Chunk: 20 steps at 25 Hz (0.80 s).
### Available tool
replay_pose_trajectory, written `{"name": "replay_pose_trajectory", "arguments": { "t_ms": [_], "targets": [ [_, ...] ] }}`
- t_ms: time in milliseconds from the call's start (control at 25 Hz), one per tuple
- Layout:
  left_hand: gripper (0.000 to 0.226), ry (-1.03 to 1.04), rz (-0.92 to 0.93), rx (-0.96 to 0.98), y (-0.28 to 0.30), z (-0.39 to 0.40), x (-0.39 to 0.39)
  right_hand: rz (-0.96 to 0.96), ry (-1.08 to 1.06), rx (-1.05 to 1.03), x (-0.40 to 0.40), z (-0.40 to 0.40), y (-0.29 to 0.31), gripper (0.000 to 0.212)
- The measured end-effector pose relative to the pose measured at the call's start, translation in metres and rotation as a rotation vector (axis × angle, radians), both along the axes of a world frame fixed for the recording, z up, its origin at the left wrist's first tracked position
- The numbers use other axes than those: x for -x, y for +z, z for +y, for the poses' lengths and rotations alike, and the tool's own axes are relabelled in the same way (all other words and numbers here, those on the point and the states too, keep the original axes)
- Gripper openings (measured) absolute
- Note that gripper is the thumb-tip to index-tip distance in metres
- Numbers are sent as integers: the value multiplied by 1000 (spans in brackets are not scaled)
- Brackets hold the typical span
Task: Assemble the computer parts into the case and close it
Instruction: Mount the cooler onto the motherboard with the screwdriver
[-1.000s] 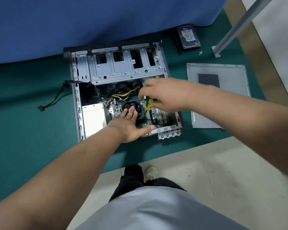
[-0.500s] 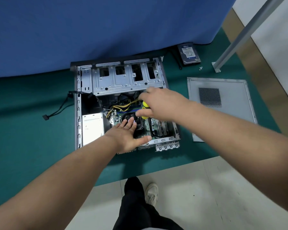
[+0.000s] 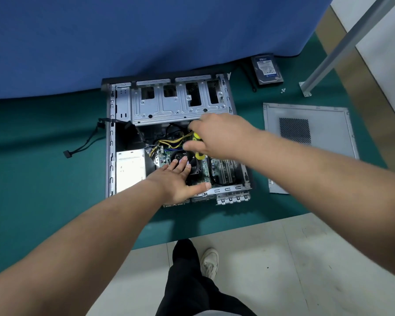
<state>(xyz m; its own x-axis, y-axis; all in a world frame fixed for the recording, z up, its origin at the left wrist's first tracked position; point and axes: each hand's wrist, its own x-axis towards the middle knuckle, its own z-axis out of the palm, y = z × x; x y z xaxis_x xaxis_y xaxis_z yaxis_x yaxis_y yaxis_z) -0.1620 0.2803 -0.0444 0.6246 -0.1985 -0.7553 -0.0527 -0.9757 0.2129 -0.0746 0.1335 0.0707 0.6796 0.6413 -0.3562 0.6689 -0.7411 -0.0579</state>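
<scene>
A person is pressing the flat, straight-fingered left hand (image 3: 179, 179) onto the CPU cooler fan (image 3: 193, 164) inside the open computer case (image 3: 121, 106) lying on the green floor mat, while the right hand (image 3: 217, 135) is gripping a yellow-handled screwdriver (image 3: 200, 155) just beyond. Assembly appears unfinished: the side panel (image 3: 328, 124) to the right and the hard drive (image 3: 267, 69) farther back are waiting outside.

The open grey computer case (image 3: 180, 106) is lying on its side on the green mat, motherboard and black cooler fan (image 3: 193, 164) showing. Its side panel (image 3: 328, 124) is lying flat beside it, a hard drive (image 3: 267, 69) beyond; what looks like a yellow-handled screwdriver (image 3: 198, 155) is standing over the board.
</scene>
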Motion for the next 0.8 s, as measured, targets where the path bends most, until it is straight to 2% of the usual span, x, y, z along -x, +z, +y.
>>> {"name": "replay_pose_trajectory", "arguments": {
  "t_ms": [80,160,240,280,400,480,560,640,720,800],
  "targets": [
    [131,-3,2,1,1,0,0,182,193,9,-14,-4,16,33],
    [132,2,3,9,2,0,0,166,275,29,-18,-8,23,37],
    [132,1,4,10,2,0,0,29,193,-17,-4,-9,16,24],
    [130,-1,3,9,1,0,0,-58,100,-35,4,-7,8,24],
    [124,-3,-1,9,1,1,0,-254,-143,60,23,-1,-3,49],
    [124,1,3,8,2,1,1,-176,-111,53,13,-2,-2,53],
    [130,2,6,8,2,1,0,50,81,34,-1,-7,5,35],
    [133,7,6,15,3,1,1,173,234,51,-12,-13,17,37],
    [133,10,5,19,2,1,1,153,233,36,-5,-17,17,38],
    [132,11,4,21,1,1,1,4,122,-32,11,-15,4,14]
  ]
}}
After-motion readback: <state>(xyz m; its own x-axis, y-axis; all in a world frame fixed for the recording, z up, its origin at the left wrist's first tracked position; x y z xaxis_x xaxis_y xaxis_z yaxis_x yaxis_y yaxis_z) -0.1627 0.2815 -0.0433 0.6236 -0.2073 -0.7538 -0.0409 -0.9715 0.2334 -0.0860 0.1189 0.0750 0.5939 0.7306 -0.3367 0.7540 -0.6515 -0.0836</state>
